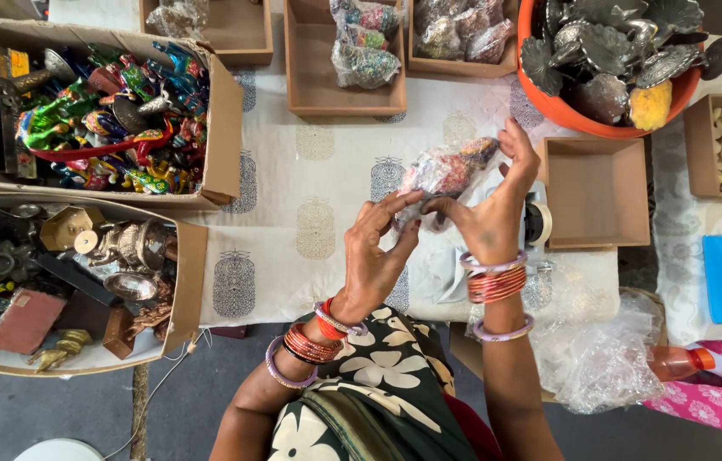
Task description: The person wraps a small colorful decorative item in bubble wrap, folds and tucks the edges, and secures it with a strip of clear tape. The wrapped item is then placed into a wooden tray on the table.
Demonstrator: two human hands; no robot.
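The wrapped bundle (446, 171) lies long-axis diagonally, up-right, above the surface (318, 171), clasped by the right hand (493, 213); the left hand (378, 252) pinches its lower-left wrap.

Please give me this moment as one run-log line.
left hand: pinching wrapped bundle | right hand: holding bundle | below: printed cloth | right: empty box

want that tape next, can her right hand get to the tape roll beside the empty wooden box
Probably yes: the tape roll lies just past the right hand, nothing between, though both hands now grip the plastic-wrapped bundle.
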